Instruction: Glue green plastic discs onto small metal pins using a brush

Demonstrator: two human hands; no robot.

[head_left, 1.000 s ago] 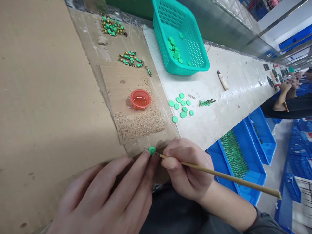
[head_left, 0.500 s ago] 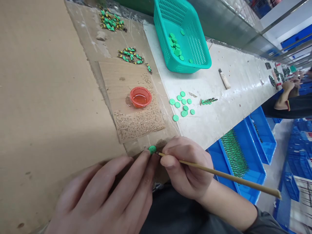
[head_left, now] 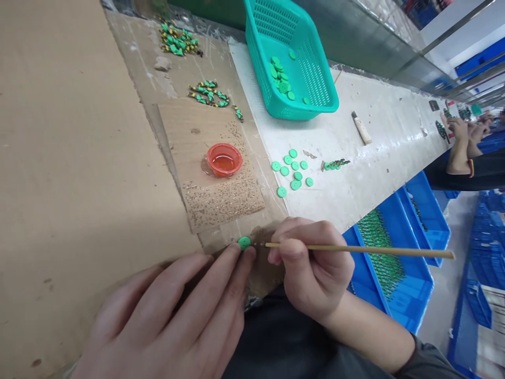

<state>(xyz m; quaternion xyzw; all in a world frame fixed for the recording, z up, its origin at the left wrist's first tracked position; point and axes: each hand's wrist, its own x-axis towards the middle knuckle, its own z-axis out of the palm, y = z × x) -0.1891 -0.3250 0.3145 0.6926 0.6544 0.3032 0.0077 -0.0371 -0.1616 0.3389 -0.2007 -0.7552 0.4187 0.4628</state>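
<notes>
Between the index finger and thumb of my left hand (head_left: pixel 177 310) is a round green button (head_left: pixel 244 242), near the table's front edge. My left hand is closed on it. Held like a pen in my right hand (head_left: pixel 315 268) is a thin wooden stick (head_left: pixel 386 251). Its narrow tip points left at the button, and a small dark piece lies between the two; I cannot make out what it is. Beyond my hands, a small red dish (head_left: pixel 224 167) of clear liquid stands on a cardboard piece (head_left: pixel 185 137) covered in brown dabs.
Loose green buttons (head_left: pixel 295 166) lie right of the cardboard. A turquoise basket (head_left: pixel 294 109) holds more. Green, yellow and dark figures (head_left: pixel 179 41) sit in piles at the back. A tube (head_left: pixel 361 128) lies farther right. Blue bins (head_left: pixel 414 284) stand below; another person's hands (head_left: pixel 460 129) work far right.
My right hand has shifted slightly right, drawing the stick's tip away from the button. The stick has swung from sloping down to nearly level. My left hand keeps its hold.
</notes>
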